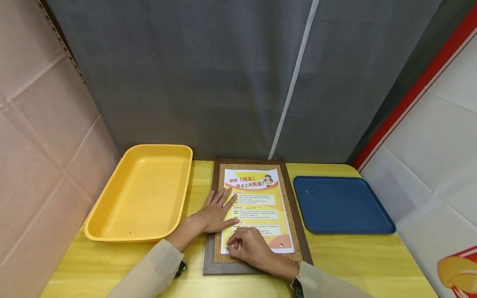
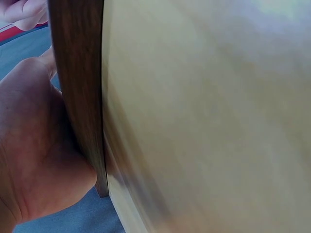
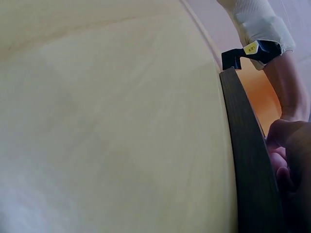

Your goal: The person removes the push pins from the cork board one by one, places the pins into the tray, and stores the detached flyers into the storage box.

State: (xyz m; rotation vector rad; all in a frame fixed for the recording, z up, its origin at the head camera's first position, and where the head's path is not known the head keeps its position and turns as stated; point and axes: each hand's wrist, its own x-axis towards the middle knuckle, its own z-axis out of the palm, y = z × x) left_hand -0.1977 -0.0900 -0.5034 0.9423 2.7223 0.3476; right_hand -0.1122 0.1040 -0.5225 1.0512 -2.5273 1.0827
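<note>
The thumb and forefinger of the right hand (image 1: 251,246) come together at the lower left corner of a printed poster (image 1: 257,213), the other fingers curled in behind; from here I cannot tell whether something small sits between the tips. The left hand (image 1: 215,217) lies flat, fingers spread apart, its forefinger and thumb reaching onto the poster's left side, its outer fingers over the border beside it.

The poster, yellow and white with red lettering and a small cartoon figure, lies on a cork panel (image 1: 249,166) inside a dark wooden frame (image 1: 297,215). Near the poster's lower right corner I see 1 small shiny pin (image 1: 281,245). From the left wrist, the heel of the left hand shows against the frame's edge.

The beige sleeves (image 1: 149,273) end at dark straps on the wrists. Beneath everything is a yellow wood-grain table (image 1: 335,260). A deep yellow tray (image 1: 149,186) stands left of the frame; a flat blue tray (image 1: 343,207) lies just to its right, with 2 tiny objects (image 1: 309,191) near its upper left. Behind hangs a grey curtain (image 1: 186,82).
</note>
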